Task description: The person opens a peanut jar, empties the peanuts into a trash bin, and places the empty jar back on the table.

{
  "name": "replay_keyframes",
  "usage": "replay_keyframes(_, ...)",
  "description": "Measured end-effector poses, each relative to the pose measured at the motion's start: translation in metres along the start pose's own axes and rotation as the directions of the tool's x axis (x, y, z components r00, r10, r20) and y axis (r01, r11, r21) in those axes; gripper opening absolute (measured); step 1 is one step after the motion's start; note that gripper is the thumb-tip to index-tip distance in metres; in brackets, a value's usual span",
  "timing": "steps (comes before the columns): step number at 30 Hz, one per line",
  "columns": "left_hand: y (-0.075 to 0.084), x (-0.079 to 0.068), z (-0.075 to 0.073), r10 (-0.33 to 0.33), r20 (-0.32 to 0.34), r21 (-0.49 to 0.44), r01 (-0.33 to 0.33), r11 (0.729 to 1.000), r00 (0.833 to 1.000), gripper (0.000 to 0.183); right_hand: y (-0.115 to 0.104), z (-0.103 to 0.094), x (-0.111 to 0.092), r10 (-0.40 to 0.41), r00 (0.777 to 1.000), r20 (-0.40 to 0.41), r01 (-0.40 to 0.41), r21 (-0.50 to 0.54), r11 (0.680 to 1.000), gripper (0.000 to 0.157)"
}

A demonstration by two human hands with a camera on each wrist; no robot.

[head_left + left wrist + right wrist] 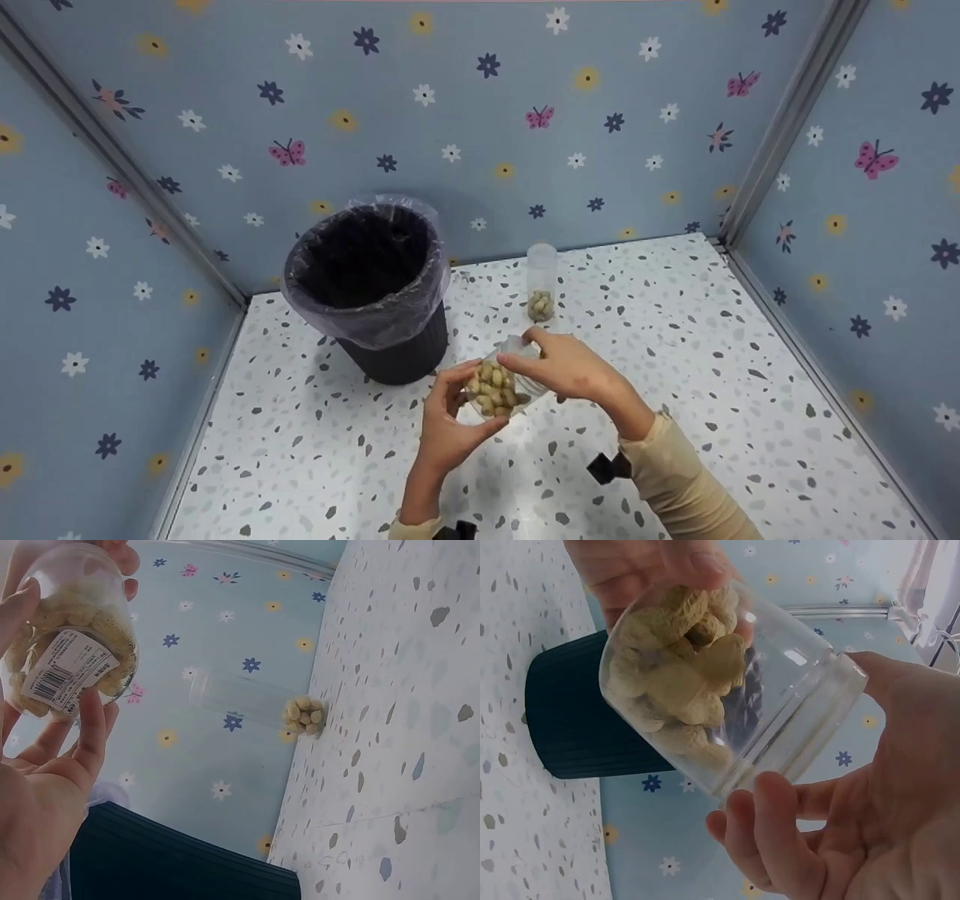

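Note:
A clear jar (492, 388) partly filled with tan, peanut-like pieces is held tilted above the floor, between both hands. The left hand (448, 431) grips it round the lower body, thumb on one side and fingers on the other. In the left wrist view a white barcode label (71, 671) shows on the jar's base. At the other end the right hand (574, 367) curls its fingers and thumb round the clear lid (847, 679). The right wrist view shows the pieces gathered toward the base, away from the lid.
Behind the hands, a tall clear container (541, 266) with similar pieces in its bottom stands near the back wall. A dark bin (401, 349) lined with a clear plastic bag stands to the left. Flower-patterned walls (450, 97) enclose the speckled white floor (315, 442).

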State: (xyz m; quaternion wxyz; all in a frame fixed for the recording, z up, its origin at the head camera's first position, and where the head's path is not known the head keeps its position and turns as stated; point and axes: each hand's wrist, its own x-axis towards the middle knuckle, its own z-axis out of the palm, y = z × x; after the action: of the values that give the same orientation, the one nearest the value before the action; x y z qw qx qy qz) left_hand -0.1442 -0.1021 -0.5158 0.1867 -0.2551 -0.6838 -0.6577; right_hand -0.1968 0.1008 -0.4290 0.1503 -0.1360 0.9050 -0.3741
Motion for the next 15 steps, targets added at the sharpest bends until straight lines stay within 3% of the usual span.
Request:
replay_keyframes(7, -0.008, 0.007, 0.003, 0.092, 0.003, 0.047, -0.092, 0.995, 0.996, 0.062, 0.010, 0.002, 0.002, -0.099, 0.994, -0.048, 0.099, -0.009, 0.995, 0.077)
replay_keyframes(15, -0.014, 0.004, 0.005, 0.074, 0.025, -0.037, -0.073, 0.997, 0.997, 0.062, 0.024, 0.013, 0.002, -0.156, 0.983, -0.093, 0.160, 0.037, 0.986, 0.071)
